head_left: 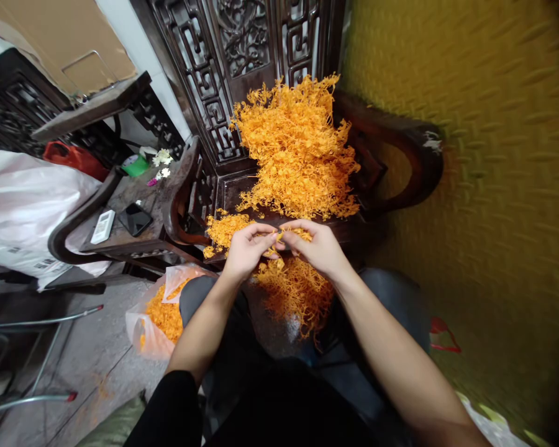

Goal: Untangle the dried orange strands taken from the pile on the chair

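Note:
My left hand (245, 249) and my right hand (321, 246) meet at the front edge of a dark carved wooden chair (235, 186). Between their fingertips they pinch a small orange plastic-looking piece (280, 236), too small to make out fully. Behind them a large heap of orange branching pieces (302, 149) rises against the chair back. A smaller pile of orange bits (226, 231) lies beside my left hand. Below my hands, between my knees, hangs or rests a bunch of thin orange stems (300, 292); what supports it is hidden.
On the floor at left, a clear plastic bag (140, 316) holds more orange bits. A wooden side table (123, 192) carries a phone (135, 219), a white box (103, 227) and a green tape roll (135, 164). Metal stool legs (46, 321) stick out at far left. A yellow textured sheet (484, 186) borders the right.

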`<state>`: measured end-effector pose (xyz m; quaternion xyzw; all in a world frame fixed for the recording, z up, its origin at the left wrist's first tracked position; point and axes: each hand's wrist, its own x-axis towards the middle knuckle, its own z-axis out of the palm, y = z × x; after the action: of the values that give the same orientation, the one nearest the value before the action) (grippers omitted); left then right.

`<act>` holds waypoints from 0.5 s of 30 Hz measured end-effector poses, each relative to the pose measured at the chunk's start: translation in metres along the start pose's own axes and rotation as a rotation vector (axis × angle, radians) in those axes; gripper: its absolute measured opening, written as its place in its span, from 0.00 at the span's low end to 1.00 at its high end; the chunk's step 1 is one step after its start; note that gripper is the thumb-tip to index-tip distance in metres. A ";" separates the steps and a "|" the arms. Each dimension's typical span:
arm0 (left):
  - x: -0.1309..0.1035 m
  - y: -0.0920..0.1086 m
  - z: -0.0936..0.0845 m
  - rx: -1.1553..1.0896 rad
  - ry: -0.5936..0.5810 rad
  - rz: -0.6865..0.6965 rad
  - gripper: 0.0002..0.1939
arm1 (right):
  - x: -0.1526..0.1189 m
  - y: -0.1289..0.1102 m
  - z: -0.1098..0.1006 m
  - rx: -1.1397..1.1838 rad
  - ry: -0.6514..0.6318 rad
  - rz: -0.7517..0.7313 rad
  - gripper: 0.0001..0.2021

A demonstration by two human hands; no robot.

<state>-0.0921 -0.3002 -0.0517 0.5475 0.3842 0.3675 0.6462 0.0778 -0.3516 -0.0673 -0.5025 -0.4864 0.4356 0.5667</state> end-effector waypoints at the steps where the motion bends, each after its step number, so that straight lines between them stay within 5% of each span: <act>1: 0.001 -0.001 0.000 0.005 0.032 0.012 0.22 | 0.000 -0.001 0.001 -0.016 -0.023 -0.008 0.20; 11: -0.002 0.001 0.009 0.062 0.146 0.063 0.25 | -0.003 0.002 0.009 -0.222 -0.004 -0.221 0.27; 15: -0.002 -0.002 0.009 0.066 0.128 0.052 0.24 | -0.004 -0.002 0.004 -0.231 0.006 -0.241 0.19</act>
<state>-0.0853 -0.3062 -0.0520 0.5539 0.4222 0.4054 0.5920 0.0736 -0.3547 -0.0659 -0.5037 -0.5885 0.3040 0.5546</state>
